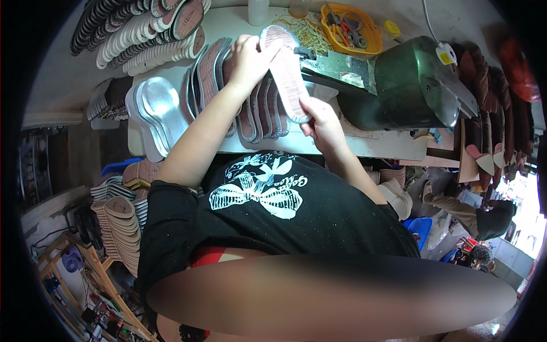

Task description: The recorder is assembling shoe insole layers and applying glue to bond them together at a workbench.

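Note:
A pinkish-brown shoe insole [288,77] with a pale grey rim is held up in front of the green machine. My left hand [249,61] grips its wider end from the left, thumb on the face and some fingers hidden. At the narrower, lower end, my right hand [323,121] pinches the edge between thumb and fingers. The insole's upper right edge lies close to a small black part [305,53] of the machine; I cannot tell whether they touch. Below my left hand, a row of similar insoles [263,117] stands on the white table [364,145].
Silvery sole shapes [162,100] lie at the table's left. The green machine [407,85] takes up the right side. Behind it sit a yellow basket [373,44] of tools and a tangle of yellowish strips [302,31]. Stacked soles [119,228] stand lower left. Another person [493,219] is at far right.

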`<action>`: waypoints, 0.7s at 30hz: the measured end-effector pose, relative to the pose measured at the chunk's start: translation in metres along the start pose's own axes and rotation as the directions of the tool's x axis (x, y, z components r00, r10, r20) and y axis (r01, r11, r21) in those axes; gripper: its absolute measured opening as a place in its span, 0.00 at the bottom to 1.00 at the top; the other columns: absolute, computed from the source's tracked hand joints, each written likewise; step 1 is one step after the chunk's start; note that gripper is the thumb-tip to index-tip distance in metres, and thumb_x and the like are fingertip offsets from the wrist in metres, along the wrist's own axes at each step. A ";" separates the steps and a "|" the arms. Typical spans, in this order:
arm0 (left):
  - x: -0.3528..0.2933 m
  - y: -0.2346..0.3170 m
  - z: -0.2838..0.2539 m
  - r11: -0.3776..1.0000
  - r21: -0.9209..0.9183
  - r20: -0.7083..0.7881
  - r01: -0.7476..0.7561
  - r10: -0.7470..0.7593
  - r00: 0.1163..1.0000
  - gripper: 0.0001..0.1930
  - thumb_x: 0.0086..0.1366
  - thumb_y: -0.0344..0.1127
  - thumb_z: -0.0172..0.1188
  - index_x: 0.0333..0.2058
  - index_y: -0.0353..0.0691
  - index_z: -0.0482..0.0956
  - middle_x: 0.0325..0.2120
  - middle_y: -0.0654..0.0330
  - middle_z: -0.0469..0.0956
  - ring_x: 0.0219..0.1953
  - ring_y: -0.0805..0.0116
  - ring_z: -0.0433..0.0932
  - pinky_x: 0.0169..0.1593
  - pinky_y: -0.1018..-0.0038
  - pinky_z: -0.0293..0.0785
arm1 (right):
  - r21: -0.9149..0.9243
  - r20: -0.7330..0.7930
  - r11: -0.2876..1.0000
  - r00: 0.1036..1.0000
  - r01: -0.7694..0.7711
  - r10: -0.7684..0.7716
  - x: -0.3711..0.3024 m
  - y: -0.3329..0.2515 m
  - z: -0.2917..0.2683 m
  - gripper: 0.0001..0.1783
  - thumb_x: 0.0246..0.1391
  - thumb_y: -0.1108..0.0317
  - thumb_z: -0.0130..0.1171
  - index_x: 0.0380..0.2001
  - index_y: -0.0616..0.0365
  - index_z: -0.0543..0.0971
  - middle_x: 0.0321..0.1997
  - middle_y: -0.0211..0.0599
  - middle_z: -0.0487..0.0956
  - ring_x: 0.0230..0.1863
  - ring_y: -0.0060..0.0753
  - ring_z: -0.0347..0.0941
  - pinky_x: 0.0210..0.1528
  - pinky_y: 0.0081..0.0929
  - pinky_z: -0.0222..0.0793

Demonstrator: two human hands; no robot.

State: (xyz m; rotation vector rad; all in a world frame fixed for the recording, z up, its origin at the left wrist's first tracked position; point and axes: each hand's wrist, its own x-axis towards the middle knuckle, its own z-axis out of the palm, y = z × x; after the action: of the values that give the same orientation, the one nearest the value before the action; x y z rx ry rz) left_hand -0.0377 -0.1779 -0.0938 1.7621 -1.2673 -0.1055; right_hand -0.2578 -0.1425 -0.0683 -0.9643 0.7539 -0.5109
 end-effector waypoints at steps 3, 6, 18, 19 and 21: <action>0.016 -0.003 0.006 0.997 0.066 0.008 0.036 -0.037 0.999 0.24 0.50 0.56 0.63 0.26 0.35 0.79 0.34 0.45 0.76 0.42 0.48 0.71 0.50 0.60 0.66 | 0.083 -0.036 0.995 0.998 0.050 -0.047 0.014 -0.006 0.002 0.14 0.59 0.61 0.50 0.29 0.61 0.75 0.20 0.27 0.71 0.12 0.14 0.56 0.15 0.13 0.50; 0.032 -0.015 0.003 0.966 -0.077 0.213 0.248 -0.227 0.950 0.26 0.52 0.57 0.60 0.24 0.32 0.79 0.31 0.44 0.76 0.38 0.51 0.74 0.47 0.65 0.68 | 0.147 -0.005 0.987 0.997 0.072 -0.072 0.027 -0.008 0.006 0.14 0.59 0.61 0.50 0.28 0.60 0.74 0.19 0.26 0.71 0.12 0.13 0.56 0.15 0.13 0.51; -0.074 -0.078 -0.167 0.512 0.622 -0.089 0.593 -0.705 0.703 0.35 0.54 0.59 0.59 0.46 0.30 0.70 0.49 0.44 0.68 0.52 0.46 0.67 0.51 0.54 0.67 | -0.875 0.219 0.460 0.971 0.151 0.099 0.046 0.005 0.073 0.31 0.56 0.44 0.52 0.19 0.65 0.77 0.09 0.34 0.69 0.15 0.23 0.69 0.20 0.23 0.63; -0.083 -0.090 -0.170 0.446 0.617 -0.115 0.648 -0.764 0.635 0.34 0.53 0.57 0.61 0.47 0.31 0.69 0.50 0.45 0.67 0.52 0.47 0.67 0.50 0.53 0.68 | -0.874 0.239 0.456 0.966 0.171 0.096 0.040 0.001 0.080 0.31 0.55 0.44 0.53 0.20 0.67 0.77 0.09 0.35 0.69 0.14 0.24 0.69 0.20 0.25 0.63; -0.092 -0.101 -0.171 0.397 0.614 -0.164 0.682 -0.781 0.602 0.35 0.52 0.53 0.64 0.49 0.31 0.66 0.50 0.46 0.66 0.53 0.48 0.67 0.50 0.53 0.68 | -0.874 0.238 0.473 0.948 0.113 0.214 0.035 -0.005 0.086 0.27 0.54 0.48 0.56 0.22 0.66 0.78 0.11 0.37 0.71 0.15 0.25 0.69 0.22 0.25 0.63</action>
State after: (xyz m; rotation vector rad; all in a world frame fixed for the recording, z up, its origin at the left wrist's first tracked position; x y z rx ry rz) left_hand 0.0830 0.0045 -0.1076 2.8908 -0.4849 -0.3703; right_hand -0.1697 -0.1220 -0.0455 -1.9572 0.7370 0.1794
